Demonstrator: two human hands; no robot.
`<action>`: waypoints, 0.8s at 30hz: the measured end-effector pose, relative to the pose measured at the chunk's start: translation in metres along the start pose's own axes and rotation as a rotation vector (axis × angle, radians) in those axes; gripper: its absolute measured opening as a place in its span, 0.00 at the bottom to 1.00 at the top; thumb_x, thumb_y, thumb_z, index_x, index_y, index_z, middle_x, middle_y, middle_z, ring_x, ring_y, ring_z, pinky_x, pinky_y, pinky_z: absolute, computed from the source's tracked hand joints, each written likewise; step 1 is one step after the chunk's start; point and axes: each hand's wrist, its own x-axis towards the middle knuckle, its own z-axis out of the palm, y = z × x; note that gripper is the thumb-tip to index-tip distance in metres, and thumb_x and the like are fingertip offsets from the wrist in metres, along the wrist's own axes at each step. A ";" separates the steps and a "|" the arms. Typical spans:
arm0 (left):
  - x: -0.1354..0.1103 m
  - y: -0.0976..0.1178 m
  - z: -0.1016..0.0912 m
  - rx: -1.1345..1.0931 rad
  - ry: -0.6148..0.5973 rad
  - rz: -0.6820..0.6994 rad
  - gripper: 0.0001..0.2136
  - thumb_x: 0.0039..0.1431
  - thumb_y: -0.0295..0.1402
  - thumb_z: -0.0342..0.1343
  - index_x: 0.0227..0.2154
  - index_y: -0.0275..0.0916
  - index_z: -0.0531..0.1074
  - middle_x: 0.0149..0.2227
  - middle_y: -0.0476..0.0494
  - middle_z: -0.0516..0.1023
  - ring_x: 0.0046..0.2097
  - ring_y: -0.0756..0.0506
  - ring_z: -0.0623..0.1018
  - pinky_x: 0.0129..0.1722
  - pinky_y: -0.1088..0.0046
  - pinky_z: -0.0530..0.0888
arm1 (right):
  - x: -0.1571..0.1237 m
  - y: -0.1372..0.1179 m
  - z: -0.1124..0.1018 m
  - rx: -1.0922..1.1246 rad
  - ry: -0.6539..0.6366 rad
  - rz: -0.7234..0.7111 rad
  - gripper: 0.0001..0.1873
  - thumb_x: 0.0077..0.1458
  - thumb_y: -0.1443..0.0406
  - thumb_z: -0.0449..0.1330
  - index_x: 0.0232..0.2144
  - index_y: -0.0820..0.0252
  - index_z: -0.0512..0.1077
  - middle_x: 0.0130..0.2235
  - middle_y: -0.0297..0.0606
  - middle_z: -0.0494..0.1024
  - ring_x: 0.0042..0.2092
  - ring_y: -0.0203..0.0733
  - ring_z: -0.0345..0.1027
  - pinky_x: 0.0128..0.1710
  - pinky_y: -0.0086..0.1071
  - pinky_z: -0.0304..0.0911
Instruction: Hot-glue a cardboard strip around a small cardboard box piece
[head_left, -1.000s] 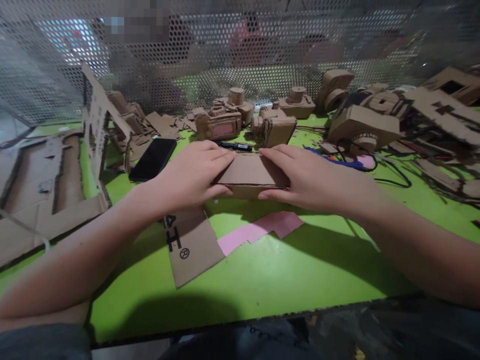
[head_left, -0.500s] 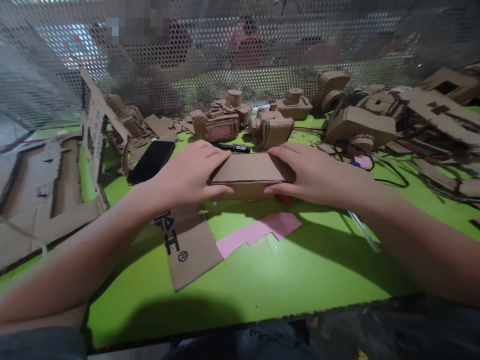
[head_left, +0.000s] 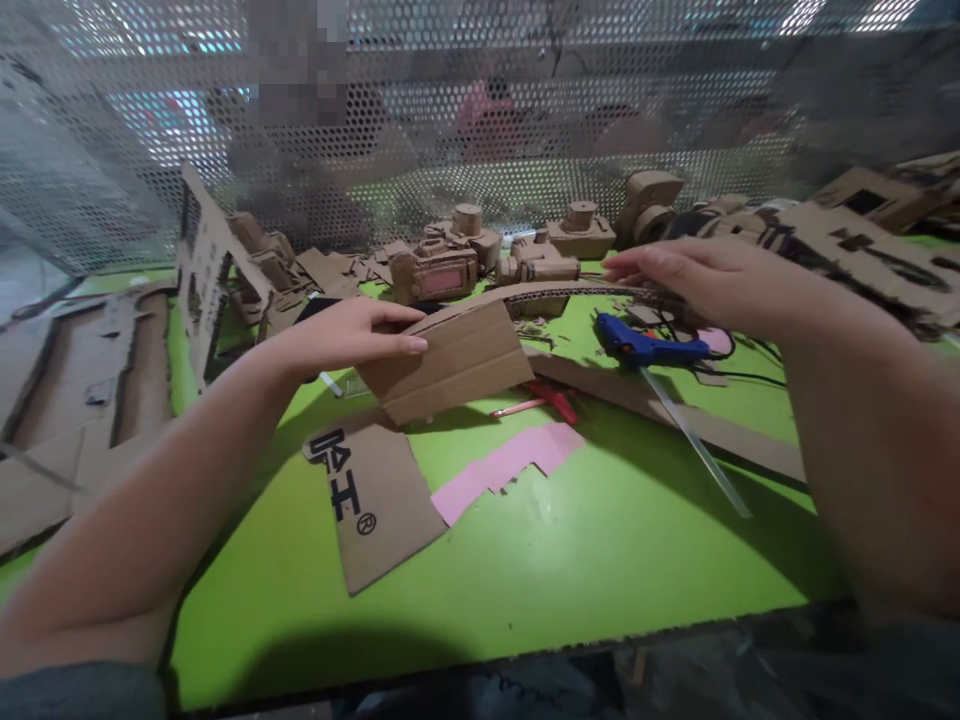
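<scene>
My left hand is closed on the left end of a folded brown cardboard piece, thumb on its near face. The piece is tilted above the table, and a bent strip of it with a corrugated edge reaches to the right. Over the far end of that strip is my right hand, its fingers stretched out to the left; whether they touch it I cannot tell. Below my right hand lies a blue glue gun with a clear glue stick behind it. A red-handled tool lies under the piece.
On the green table lie a printed cardboard sheet, a pink paper strip and a long cardboard strip. Several cardboard camera models stand along the back before a perforated metal screen. Cardboard panels are at left.
My right hand has let go of the front of the box-shaped piece and moved right and up. The piece has opened out and tilted, uncovering the glue gun and red-handled tool.
</scene>
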 end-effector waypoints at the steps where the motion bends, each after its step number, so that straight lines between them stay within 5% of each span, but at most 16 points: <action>1: 0.000 0.000 -0.001 -0.050 -0.017 -0.057 0.30 0.63 0.60 0.58 0.60 0.50 0.83 0.54 0.43 0.88 0.49 0.36 0.87 0.42 0.66 0.83 | 0.002 0.004 0.001 0.018 0.069 0.036 0.41 0.74 0.39 0.46 0.58 0.64 0.83 0.56 0.57 0.86 0.59 0.61 0.80 0.59 0.55 0.70; 3: 0.000 0.003 -0.002 -0.158 -0.029 -0.200 0.33 0.56 0.63 0.63 0.59 0.51 0.84 0.57 0.44 0.87 0.53 0.33 0.86 0.50 0.62 0.84 | 0.004 0.007 0.006 0.037 0.287 0.065 0.32 0.72 0.44 0.54 0.55 0.62 0.84 0.55 0.54 0.86 0.59 0.60 0.79 0.60 0.55 0.69; 6: 0.001 0.004 0.002 -0.369 -0.007 -0.353 0.42 0.44 0.68 0.69 0.58 0.49 0.85 0.59 0.43 0.86 0.58 0.30 0.84 0.58 0.59 0.82 | 0.005 0.006 0.014 -0.079 0.721 -0.119 0.20 0.67 0.54 0.59 0.51 0.59 0.83 0.53 0.51 0.86 0.58 0.58 0.78 0.61 0.52 0.69; 9: 0.004 0.003 0.008 -0.554 -0.003 -0.366 0.43 0.37 0.70 0.71 0.51 0.45 0.87 0.56 0.40 0.87 0.56 0.30 0.84 0.56 0.59 0.83 | 0.001 -0.002 0.020 -0.155 0.908 -0.263 0.14 0.65 0.59 0.58 0.44 0.57 0.82 0.43 0.50 0.86 0.51 0.56 0.80 0.55 0.51 0.72; 13: 0.004 0.007 0.011 -0.648 -0.042 -0.362 0.38 0.34 0.71 0.71 0.40 0.45 0.88 0.52 0.40 0.88 0.53 0.31 0.85 0.52 0.59 0.84 | -0.003 -0.021 0.032 -0.034 0.654 -0.448 0.11 0.67 0.62 0.57 0.39 0.57 0.80 0.36 0.45 0.85 0.38 0.47 0.78 0.40 0.42 0.73; 21: 0.004 0.004 0.014 -0.656 -0.174 -0.426 0.34 0.43 0.66 0.70 0.42 0.41 0.85 0.46 0.33 0.88 0.52 0.30 0.86 0.50 0.56 0.84 | -0.006 -0.041 0.066 0.060 0.174 -0.526 0.18 0.70 0.54 0.55 0.43 0.59 0.80 0.40 0.48 0.86 0.39 0.49 0.79 0.38 0.40 0.70; 24: 0.007 0.002 0.019 -0.734 -0.243 -0.415 0.37 0.37 0.68 0.71 0.42 0.42 0.85 0.48 0.33 0.88 0.51 0.31 0.86 0.49 0.58 0.85 | -0.008 -0.044 0.069 0.052 0.131 -0.525 0.17 0.69 0.56 0.55 0.41 0.59 0.79 0.39 0.48 0.85 0.38 0.49 0.77 0.36 0.38 0.68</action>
